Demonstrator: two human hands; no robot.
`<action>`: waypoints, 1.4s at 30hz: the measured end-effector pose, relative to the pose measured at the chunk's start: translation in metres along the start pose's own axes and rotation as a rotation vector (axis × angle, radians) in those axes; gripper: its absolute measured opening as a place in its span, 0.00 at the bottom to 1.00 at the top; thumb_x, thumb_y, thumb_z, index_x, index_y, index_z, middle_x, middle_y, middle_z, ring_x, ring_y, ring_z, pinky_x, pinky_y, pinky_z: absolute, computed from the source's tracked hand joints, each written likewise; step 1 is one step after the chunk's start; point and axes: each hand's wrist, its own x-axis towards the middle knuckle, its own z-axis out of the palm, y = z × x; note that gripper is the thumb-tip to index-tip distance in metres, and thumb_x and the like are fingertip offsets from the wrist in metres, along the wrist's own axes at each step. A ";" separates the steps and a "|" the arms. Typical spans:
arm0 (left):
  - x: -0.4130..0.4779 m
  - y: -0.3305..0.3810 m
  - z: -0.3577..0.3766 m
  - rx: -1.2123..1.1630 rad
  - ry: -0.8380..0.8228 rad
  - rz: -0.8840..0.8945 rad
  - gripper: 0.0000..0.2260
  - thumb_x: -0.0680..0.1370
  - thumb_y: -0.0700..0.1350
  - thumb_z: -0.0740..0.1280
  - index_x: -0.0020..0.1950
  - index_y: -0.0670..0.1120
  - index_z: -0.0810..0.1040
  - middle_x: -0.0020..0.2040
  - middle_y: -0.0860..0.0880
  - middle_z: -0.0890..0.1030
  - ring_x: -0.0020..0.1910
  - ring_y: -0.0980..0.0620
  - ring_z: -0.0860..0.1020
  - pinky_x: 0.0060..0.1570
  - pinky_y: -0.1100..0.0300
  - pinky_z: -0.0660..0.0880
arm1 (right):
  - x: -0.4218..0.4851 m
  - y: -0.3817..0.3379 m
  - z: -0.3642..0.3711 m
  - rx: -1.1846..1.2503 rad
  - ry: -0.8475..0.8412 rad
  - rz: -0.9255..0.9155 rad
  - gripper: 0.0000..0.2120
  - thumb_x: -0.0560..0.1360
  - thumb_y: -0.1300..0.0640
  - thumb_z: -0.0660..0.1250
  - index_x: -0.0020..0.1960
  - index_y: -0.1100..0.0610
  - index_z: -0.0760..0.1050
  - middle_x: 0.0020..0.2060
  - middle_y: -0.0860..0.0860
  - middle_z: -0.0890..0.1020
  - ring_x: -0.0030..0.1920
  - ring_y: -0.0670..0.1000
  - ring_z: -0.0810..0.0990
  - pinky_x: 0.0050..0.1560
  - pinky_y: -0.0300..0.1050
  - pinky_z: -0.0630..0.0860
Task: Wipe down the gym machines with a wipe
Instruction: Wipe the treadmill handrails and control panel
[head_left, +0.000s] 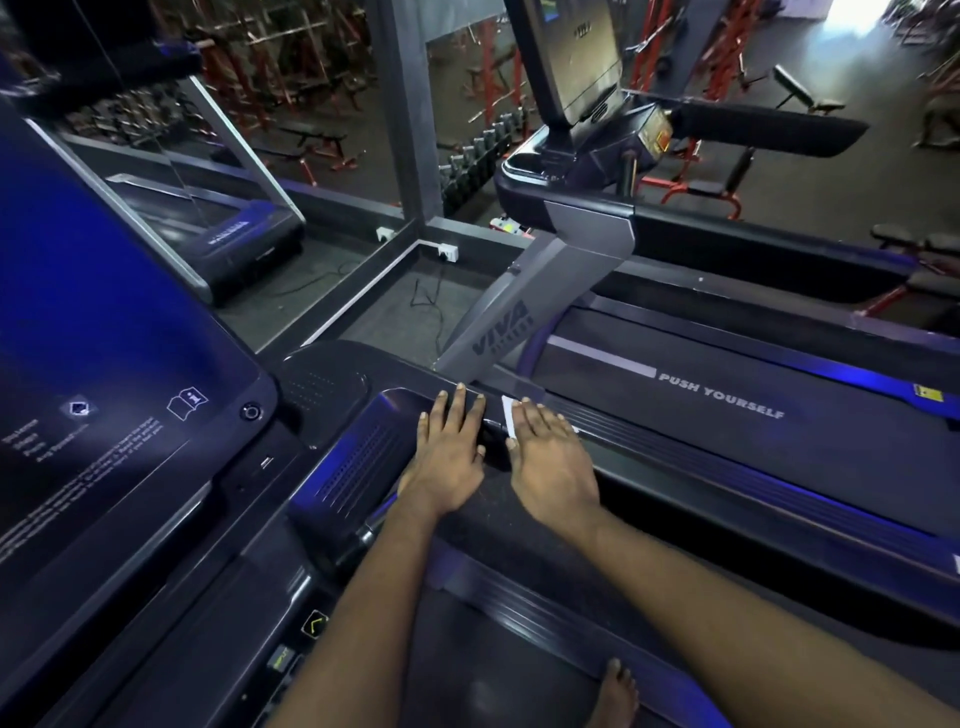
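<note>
Both my hands lie flat at the front of a dark treadmill. My left hand (451, 451) rests with straight fingers on the black motor cover (363, 457). My right hand (550, 462) presses a white wipe (508, 415) onto the side rail (675, 467), fingers straight; only a strip of the wipe shows past my fingers and thumb. The grey upright post (524, 306) marked VIVA rises just beyond my fingertips.
The treadmill's console screen (93, 332) fills the left. A second treadmill (727, 395) marked PUSH YOURSELF runs beside on the right, its console (571, 67) above. A wall socket (448, 253) and cable lie on the floor ahead. My bare foot (615, 696) stands on the belt.
</note>
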 end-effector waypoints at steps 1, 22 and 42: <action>0.000 0.000 0.000 0.005 -0.001 0.002 0.32 0.82 0.44 0.60 0.83 0.48 0.48 0.83 0.47 0.41 0.82 0.43 0.40 0.79 0.42 0.42 | 0.001 0.001 -0.002 0.007 -0.019 -0.012 0.25 0.83 0.54 0.58 0.78 0.62 0.63 0.75 0.59 0.69 0.75 0.58 0.68 0.77 0.54 0.61; 0.001 -0.002 0.000 0.015 -0.015 0.007 0.33 0.83 0.44 0.60 0.84 0.49 0.47 0.83 0.49 0.40 0.81 0.43 0.39 0.79 0.43 0.42 | 0.012 -0.003 -0.018 -0.004 -0.087 -0.001 0.26 0.76 0.67 0.66 0.74 0.59 0.71 0.70 0.55 0.76 0.69 0.55 0.75 0.69 0.50 0.73; 0.000 -0.001 -0.001 0.044 -0.028 0.022 0.33 0.83 0.44 0.60 0.83 0.49 0.45 0.83 0.48 0.38 0.81 0.43 0.37 0.79 0.43 0.40 | -0.003 -0.003 -0.019 0.016 -0.182 -0.006 0.35 0.81 0.59 0.57 0.83 0.58 0.44 0.82 0.53 0.49 0.82 0.53 0.48 0.79 0.49 0.44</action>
